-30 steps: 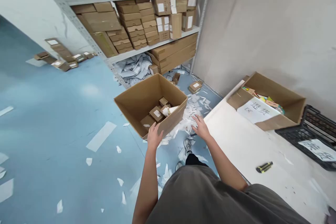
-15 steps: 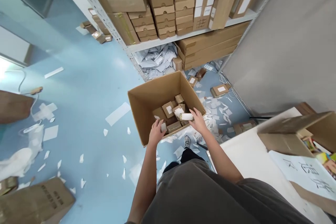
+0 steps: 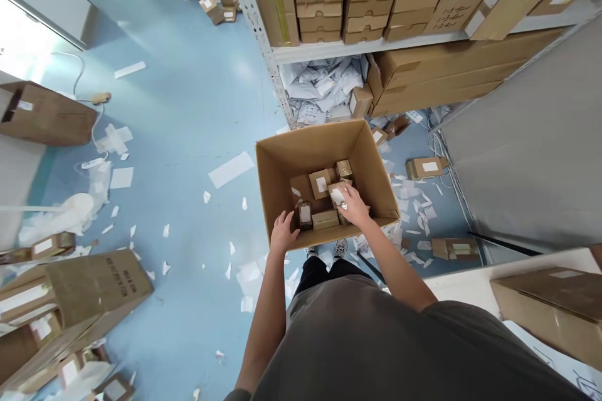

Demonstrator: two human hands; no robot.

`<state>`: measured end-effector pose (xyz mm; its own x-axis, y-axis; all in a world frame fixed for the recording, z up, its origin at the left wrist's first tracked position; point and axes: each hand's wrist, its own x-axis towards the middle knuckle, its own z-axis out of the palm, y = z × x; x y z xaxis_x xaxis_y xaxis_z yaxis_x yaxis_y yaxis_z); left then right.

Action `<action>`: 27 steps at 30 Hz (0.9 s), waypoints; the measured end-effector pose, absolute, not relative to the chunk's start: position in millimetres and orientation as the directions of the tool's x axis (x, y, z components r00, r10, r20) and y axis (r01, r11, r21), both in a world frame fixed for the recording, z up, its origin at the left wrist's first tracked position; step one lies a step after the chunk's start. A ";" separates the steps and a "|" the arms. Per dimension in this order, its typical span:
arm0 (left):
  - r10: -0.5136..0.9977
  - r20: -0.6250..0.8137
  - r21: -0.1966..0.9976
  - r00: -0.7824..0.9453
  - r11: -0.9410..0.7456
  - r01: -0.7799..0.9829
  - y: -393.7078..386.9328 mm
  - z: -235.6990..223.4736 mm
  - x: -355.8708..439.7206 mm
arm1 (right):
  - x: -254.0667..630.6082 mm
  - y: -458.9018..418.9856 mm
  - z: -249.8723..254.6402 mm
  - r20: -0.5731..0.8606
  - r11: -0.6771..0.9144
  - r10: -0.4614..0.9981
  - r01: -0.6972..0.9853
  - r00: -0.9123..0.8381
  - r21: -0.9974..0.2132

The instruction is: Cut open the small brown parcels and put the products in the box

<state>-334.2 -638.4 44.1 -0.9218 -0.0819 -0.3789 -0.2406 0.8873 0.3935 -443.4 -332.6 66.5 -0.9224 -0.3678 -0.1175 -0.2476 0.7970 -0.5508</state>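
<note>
A large open carton (image 3: 305,145) stands in front of me, with several small parcels inside. My left hand (image 3: 283,232) is at its near left wall, thumb and fingers apart, holding nothing. Close to those fingertips a small box with a white label (image 3: 305,215) stands on the carton's bottom, and a flat tan box (image 3: 325,220) lies to its right. My right hand (image 3: 353,207) reaches down inside the carton, its fingers closed on the edge of a small cardboard box (image 3: 335,193) with a white top. Another labelled box (image 3: 320,183) lies just behind it.
Shelving (image 3: 329,50) full of cartons rises beyond the carton, with white bags (image 3: 324,88) on its lowest level. Paper scraps (image 3: 230,169) litter the blue floor. A big carton (image 3: 98,282) lies at left; a white table (image 3: 555,261) holding a box is at right.
My view has turned down and left. Both hands have gone from the carton's near edge to its inside. The right hand let go of a white-labelled box and moved to another.
</note>
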 end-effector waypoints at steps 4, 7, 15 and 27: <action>-0.087 -0.445 0.415 -0.891 0.862 -0.291 -647.6 18.9 -350.4 | -447.0 -360.0 49.9 -0.177 0.826 -0.361 -0.226 -0.916 -0.516; -0.094 -0.499 0.426 -0.861 0.839 -0.339 -650.5 -11.5 -367.5 | -455.3 -382.9 27.7 -0.270 0.858 -0.360 -0.204 -0.893 -0.472; -0.264 -0.766 0.264 -0.586 0.702 -0.662 -645.9 -151.6 -403.8 | -514.8 -443.4 -97.3 -0.360 0.894 -0.328 -0.164 -0.874 -0.418; -0.409 -0.880 0.023 -0.239 0.468 -0.884 -624.5 -442.4 -415.8 | -552.6 -488.9 -381.4 -0.565 0.851 -0.512 -0.292 -0.647 -0.436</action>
<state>-415.8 -624.5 -442.4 -0.2393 -0.4093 -0.8805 -0.8836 0.4678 0.0227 -552.6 -488.9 -381.4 -0.6471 -0.5119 -0.5651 -0.2923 0.8510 -0.4362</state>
